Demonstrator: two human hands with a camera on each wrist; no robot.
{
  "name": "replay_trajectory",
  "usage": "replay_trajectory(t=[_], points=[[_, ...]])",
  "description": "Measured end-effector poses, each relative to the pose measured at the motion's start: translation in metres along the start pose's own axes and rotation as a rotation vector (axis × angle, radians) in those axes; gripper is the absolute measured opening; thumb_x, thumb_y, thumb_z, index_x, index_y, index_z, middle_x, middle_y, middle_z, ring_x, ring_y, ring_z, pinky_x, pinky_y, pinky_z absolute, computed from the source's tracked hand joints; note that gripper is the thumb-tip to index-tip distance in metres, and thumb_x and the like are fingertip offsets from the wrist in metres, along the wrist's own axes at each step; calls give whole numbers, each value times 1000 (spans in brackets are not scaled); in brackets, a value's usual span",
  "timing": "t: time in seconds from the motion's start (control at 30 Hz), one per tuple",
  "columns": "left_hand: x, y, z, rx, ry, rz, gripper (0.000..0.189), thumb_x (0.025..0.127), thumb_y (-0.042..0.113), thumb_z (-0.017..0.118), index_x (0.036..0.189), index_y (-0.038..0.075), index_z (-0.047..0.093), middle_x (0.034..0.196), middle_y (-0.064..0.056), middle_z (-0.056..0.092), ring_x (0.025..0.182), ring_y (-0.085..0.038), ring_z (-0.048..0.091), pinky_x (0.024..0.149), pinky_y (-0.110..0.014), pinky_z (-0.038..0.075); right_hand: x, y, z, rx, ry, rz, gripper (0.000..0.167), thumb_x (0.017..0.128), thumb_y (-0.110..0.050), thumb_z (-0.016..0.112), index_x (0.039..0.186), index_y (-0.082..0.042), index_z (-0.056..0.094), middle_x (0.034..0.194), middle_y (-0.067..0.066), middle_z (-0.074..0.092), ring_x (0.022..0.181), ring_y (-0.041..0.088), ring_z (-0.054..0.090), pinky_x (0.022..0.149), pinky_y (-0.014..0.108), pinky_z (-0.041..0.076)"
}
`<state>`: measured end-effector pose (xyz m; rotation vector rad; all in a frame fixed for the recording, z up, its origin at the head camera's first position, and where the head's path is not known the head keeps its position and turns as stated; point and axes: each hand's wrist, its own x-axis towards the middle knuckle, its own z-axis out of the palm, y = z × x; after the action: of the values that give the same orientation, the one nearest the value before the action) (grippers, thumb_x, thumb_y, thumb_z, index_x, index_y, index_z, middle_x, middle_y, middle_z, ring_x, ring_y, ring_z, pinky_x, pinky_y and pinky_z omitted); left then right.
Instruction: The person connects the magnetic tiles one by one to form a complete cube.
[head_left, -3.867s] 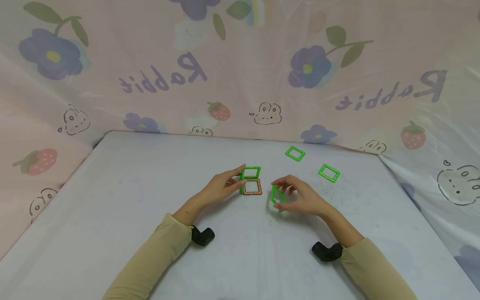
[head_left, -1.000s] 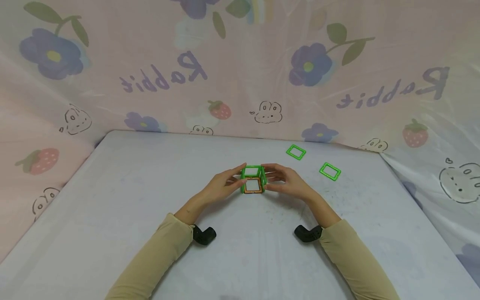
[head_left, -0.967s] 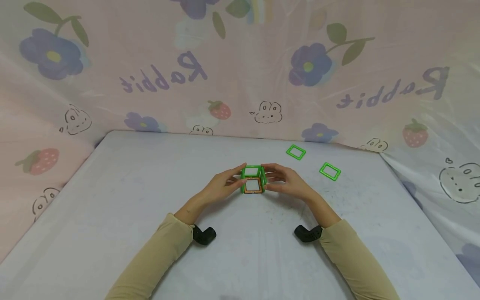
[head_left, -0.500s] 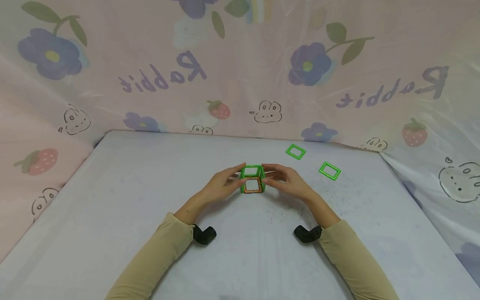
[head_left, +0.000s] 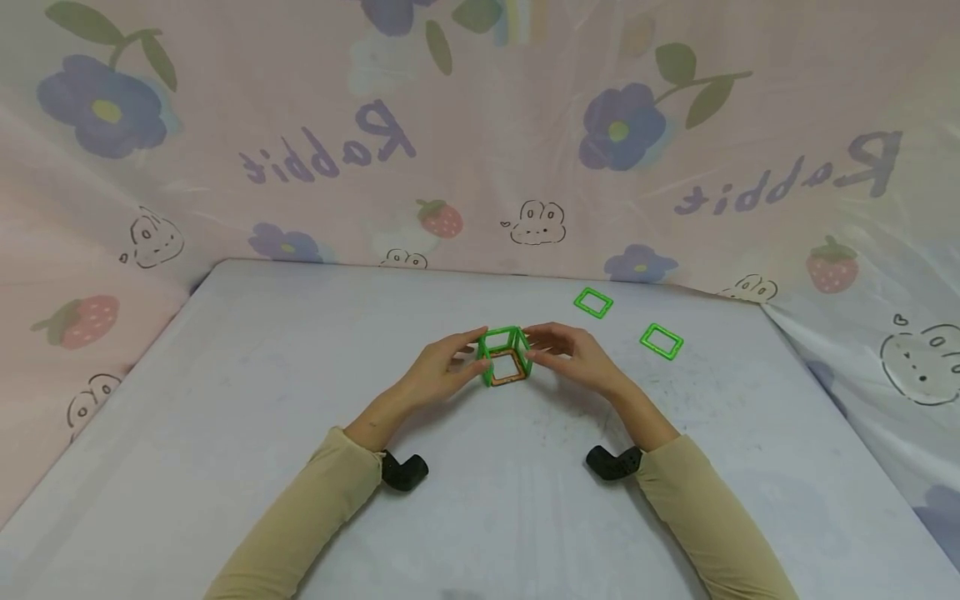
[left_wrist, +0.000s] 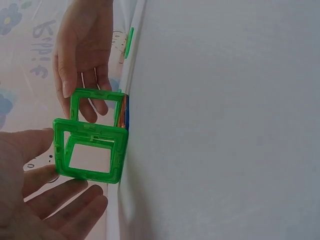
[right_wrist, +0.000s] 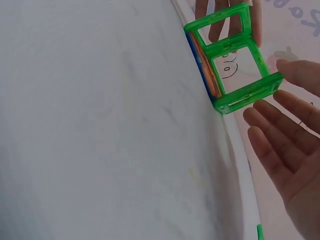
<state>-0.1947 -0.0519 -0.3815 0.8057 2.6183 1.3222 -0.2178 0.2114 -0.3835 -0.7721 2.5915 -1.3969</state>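
Observation:
Green magnetic tiles, open square frames, stand upright on an orange magnetic tile (head_left: 510,380), forming a small box with its near side and top uncovered. My left hand (head_left: 437,372) holds the left green tile (left_wrist: 90,127), thumb at one edge and fingertips at another. On the opposite side, my right hand (head_left: 581,357) holds the right green tile (right_wrist: 250,92) between thumb and forefinger, its other fingers spread loosely. Between these two stands the back green tile (head_left: 501,332). A blue strip (right_wrist: 201,65) shows under the orange tile in the right wrist view.
Two loose green tiles, one at the back (head_left: 593,302) and one farther right (head_left: 662,342), lie flat on the white table (head_left: 300,350). A printed curtain (head_left: 480,150) hangs behind. Black wrist mounts (head_left: 405,472) sit near both cuffs.
The right hand has carried a green tile leftward to the orange tile's right side, where it now stands. Since half a second ago, the box has turned slightly between both hands.

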Motion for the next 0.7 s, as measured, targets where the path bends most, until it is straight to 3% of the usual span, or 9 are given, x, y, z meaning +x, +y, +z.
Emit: replay_trajectory(t=[0.13,0.37,0.7], points=[[-2,0,-1,-2,5,7,53,97,22,57,145,5,41,143,-16,47,121,-34,55,99,-41,46,1,0,0,4,12,22,32,93,-18,64,122,-6,62,117,11,66,105,25,62,93,40,48],[-4,0,-3,-17,11,-1,51,97,20,58,144,6,43,140,-16,51,116,-32,58,95,-39,49,3,5,1,38,25,36,27,93,-21,64,117,-7,65,104,11,69,90,20,66,79,30,52],[-7,-3,-4,-3,35,49,48,97,19,58,140,4,47,137,-17,53,111,-31,61,94,-40,50,4,6,2,95,33,51,24,94,-19,62,114,-5,65,95,16,69,80,30,65,69,35,52]])
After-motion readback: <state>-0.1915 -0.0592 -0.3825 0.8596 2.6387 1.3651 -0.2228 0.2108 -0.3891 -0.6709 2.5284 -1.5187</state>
